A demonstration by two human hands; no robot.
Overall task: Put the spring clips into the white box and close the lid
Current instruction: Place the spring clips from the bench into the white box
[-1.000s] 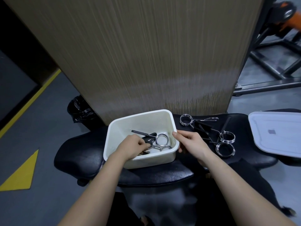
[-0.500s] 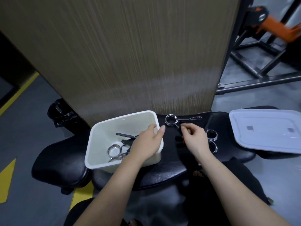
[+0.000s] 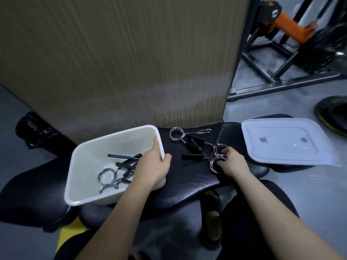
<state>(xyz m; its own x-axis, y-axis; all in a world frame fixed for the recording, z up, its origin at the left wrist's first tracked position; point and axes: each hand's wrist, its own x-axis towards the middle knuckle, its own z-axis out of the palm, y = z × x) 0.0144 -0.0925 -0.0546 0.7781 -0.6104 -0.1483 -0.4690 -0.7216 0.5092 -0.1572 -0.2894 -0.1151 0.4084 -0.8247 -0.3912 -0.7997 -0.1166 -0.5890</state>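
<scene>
The white box [image 3: 88, 152] sits on a black padded bench, lid off, with two spring clips [image 3: 110, 177] lying in its near corner. My left hand [image 3: 153, 167] grips the box's right wall, thumb outside and fingers over the rim. My right hand [image 3: 231, 163] is closed on the coiled rings of two spring clips [image 3: 217, 158] lying on the bench to the right of the box. Another spring clip [image 3: 177, 135] lies farther back on the bench. The white lid [image 3: 285, 140] rests flat at the right.
A wood-grain panel [image 3: 122, 62] stands right behind the bench [image 3: 191, 177]. Black and orange gym equipment [image 3: 293, 32] occupies the floor at the back right, with a dark weight plate [image 3: 332, 113] beside the lid. A black bag [image 3: 35, 130] lies on the floor at the left.
My left hand came out of the box and took hold of its right wall. My right hand moved from the box rim rightward onto the clips on the bench and closed on their rings.
</scene>
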